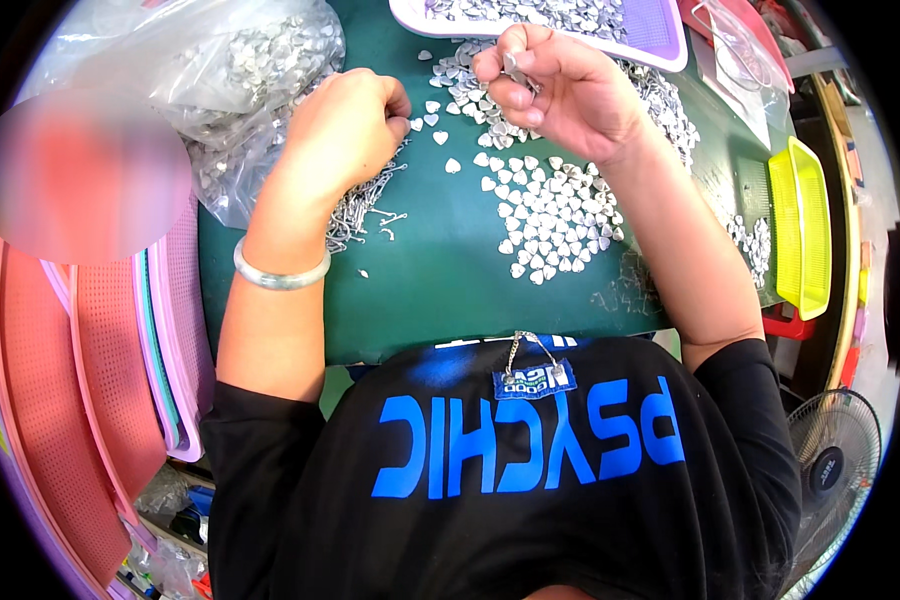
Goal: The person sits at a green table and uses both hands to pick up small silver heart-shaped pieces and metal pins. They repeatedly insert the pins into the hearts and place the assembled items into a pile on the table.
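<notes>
My right hand (575, 95) is raised over the table, its thumb and fingers pinching a small silvery piece (513, 64) whose shape is partly covered. My left hand (350, 125) rests lower on the left with fingers curled down; whatever is between their tips is hidden. Beside those fingertips lie a few loose silver heart charms (440, 138). Under and below the left hand is a heap of thin metal hook-like pieces (355, 212). A flat spread of heart charms (555, 215) sits below my right hand, and a thicker pile (470, 85) lies behind it.
A lilac basket (660, 35) of charms stands at the far edge of the green table (420, 310). Clear plastic bags (260, 70) of metal pieces lie at far left. Stacked baskets (45, 370) are on the left; a yellow basket (800, 230) and a fan (830, 475) are right.
</notes>
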A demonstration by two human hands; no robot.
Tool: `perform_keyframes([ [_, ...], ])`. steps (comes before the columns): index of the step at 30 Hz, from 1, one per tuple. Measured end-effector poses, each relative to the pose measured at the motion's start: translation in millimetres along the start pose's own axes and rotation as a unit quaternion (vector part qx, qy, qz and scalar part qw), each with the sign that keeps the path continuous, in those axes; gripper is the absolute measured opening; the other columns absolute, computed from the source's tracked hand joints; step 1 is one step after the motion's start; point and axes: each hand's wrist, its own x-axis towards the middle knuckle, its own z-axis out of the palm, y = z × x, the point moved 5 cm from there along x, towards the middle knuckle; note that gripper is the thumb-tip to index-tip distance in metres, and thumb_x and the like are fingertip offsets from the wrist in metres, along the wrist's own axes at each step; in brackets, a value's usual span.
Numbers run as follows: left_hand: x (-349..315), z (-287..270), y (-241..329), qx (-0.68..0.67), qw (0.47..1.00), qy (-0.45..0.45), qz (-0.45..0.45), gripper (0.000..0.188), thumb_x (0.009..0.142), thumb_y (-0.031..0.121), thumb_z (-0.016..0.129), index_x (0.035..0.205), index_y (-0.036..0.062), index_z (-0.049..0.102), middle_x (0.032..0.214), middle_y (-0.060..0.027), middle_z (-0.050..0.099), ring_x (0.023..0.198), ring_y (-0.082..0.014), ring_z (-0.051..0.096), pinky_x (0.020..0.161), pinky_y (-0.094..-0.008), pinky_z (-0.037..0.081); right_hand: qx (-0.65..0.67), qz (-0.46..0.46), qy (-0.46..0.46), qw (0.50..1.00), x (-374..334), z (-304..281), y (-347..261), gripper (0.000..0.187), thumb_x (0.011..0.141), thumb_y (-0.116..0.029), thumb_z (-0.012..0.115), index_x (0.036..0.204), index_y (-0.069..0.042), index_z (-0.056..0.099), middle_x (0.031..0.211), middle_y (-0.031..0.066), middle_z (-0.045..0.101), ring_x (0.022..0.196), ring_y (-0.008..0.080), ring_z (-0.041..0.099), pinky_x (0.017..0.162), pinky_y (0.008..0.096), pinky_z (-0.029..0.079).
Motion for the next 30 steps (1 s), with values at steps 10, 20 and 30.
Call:
perform_keyframes([
  [10,5.5,-1.8,-13.1,-0.013,0.999,0.028,-0.036,0.015,0.079,0.009,0.064,0.091,0.0018,0.068,0.090,-0.0157,0.065,0.085,-0.0323,0.063,0.076,-0.0384,0.049,-0.733,-0.018,0.025,0.680,36.5,28.7,33.0,0.021,0.074,-0.019,0.071,0.091,-0.008,0.072,0.080,0.0115,0.068,0.081,0.0268,0.066,0.073,0.0386,0.053],
  [20,3.0,-3.2,-11.8,-0.020,0.999,0.048,-0.013,0.017,0.081,0.009,0.062,0.094,0.0015,0.068,0.093,-0.0167,0.066,0.084,-0.0319,0.064,0.076,-0.0392,0.050,-0.542,0.020,0.065,0.838,28.6,26.3,19.6,0.017,0.085,-0.017,0.061,0.089,-0.003,0.068,0.071,0.0015,0.062,0.060,0.0122,0.056,0.053,0.0265,0.045],
  [30,2.3,3.6,-1.5,-0.035,0.996,0.079,0.032,0.019,0.082,0.008,0.057,0.096,0.0040,0.069,0.080,-0.0124,0.061,0.078,-0.0291,0.060,0.074,-0.0377,0.048,-0.421,-0.217,0.205,0.857,15.8,8.7,-131.1,0.008,0.085,-0.012,0.059,0.085,-0.004,0.061,0.068,0.0017,0.056,0.054,0.0083,0.049,0.049,0.0210,0.038],
])
